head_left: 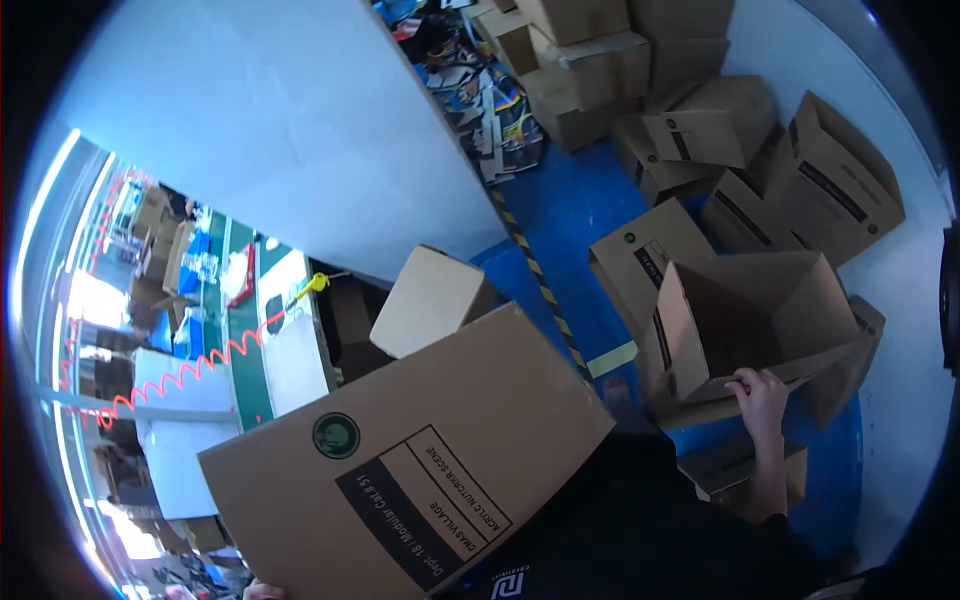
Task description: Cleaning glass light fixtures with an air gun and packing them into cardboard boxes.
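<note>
Across the person's front, a big brown carton (410,450) sits tilted, the left hand (263,592) barely peeking out at its lower edge, grip impossible to tell; over to the right, the right hand (760,388) pinches the near rim of an open carton (790,300)! Both look stiff, smooth-faced, probably light if empty; folded corners should take a hold better than that bendable rim.

We identify a black or very dark upper garment (610,520) carrying a pale angular emblem (508,585) with small lettering just above it. The dark right sleeve (778,526) ends along the forearm (768,470); below it, forearm and right hand (757,388) are bare.
</note>
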